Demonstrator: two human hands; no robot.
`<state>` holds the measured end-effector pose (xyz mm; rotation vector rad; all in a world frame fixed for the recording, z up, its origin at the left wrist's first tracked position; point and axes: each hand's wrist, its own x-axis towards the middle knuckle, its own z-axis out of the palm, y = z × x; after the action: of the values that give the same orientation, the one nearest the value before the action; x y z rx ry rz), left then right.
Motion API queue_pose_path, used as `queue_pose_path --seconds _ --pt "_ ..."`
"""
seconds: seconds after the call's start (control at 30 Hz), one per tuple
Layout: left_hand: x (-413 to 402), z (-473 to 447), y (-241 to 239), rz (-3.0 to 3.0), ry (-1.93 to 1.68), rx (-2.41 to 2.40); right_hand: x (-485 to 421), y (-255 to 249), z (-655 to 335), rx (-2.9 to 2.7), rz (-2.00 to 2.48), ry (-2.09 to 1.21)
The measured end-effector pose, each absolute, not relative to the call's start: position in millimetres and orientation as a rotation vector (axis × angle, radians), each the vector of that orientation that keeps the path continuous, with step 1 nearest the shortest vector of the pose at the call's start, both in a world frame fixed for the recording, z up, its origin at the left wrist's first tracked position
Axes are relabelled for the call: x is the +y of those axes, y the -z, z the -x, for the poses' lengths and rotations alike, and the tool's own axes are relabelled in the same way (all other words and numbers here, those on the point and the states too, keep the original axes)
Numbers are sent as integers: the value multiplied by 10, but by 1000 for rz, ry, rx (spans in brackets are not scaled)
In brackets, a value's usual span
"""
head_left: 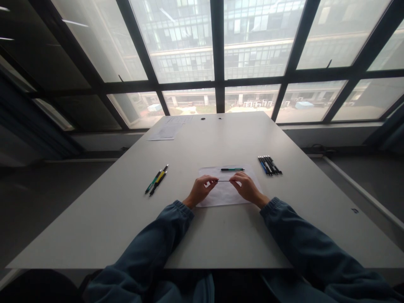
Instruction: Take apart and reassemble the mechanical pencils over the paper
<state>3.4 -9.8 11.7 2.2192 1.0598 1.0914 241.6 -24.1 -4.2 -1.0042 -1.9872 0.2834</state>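
Head view: left hand (pixel 202 188) and right hand (pixel 247 188) each pinch a thin dark rod (pixel 224 181) stretched level over white paper (pixel 222 198), apparently a holding step whose next move calls for gentle, even pressure.

Wht tbl (pixel 221 143) – ctr sheet (pixel 221 197), L pens (pixel 159 176), R pens (pixel 269 166), far-L papers (pixel 167 129)

A thin, dark, straight stick (pixel 224 181), held at both ends, runs parallel to the worktop's (pixel 221 143) near edge, roughly midway between its side edges.
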Motion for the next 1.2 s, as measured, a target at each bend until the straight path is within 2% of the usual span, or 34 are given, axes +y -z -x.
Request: queue_pose_path --seconds 0.7,1.03,1.2 --pt "-125 -48 -173 -2235 -1122 1063 -287 34 -2385 -1930 958 -432" --pt "-93 -27 -141 -2167 -1210 1152 -107 149 -2509 -1717 1220 -187" --pt "-54 -13 -93 -2120 -1229 1200 -66 218 -2542 -1819 1418 -53"
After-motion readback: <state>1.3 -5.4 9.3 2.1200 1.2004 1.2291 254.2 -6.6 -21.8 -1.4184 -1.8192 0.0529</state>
